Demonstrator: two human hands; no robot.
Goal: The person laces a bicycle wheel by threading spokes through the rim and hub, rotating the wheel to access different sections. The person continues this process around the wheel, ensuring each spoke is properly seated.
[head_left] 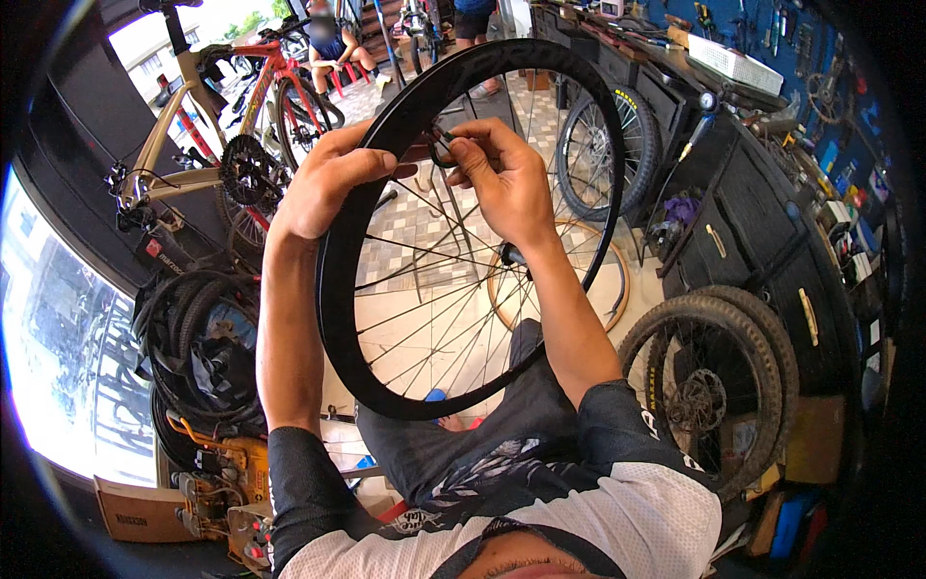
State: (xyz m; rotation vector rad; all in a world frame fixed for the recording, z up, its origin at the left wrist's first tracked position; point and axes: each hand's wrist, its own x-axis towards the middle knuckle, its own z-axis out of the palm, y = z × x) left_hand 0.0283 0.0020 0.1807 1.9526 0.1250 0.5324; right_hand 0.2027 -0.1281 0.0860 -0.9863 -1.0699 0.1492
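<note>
A black deep-rim spoked bicycle wheel (336,289) is held upright before me, its hub (511,255) near the middle. My left hand (338,179) grips the upper left of the rim, thumb across its outer face. My right hand (497,183) is inside the wheel, among the spokes, thumb and fingers closed on a small dark tool (440,141) at the inner edge of the rim; its exact shape is partly hidden by my fingers.
Bicycles (183,135) stand at left above piled tires (193,328). A seated person (328,53) and a standing person (473,24) are farther back. At right are a black workbench with drawers (743,222), an upright wheel (632,125) and leaning knobby-tired wheels (762,367).
</note>
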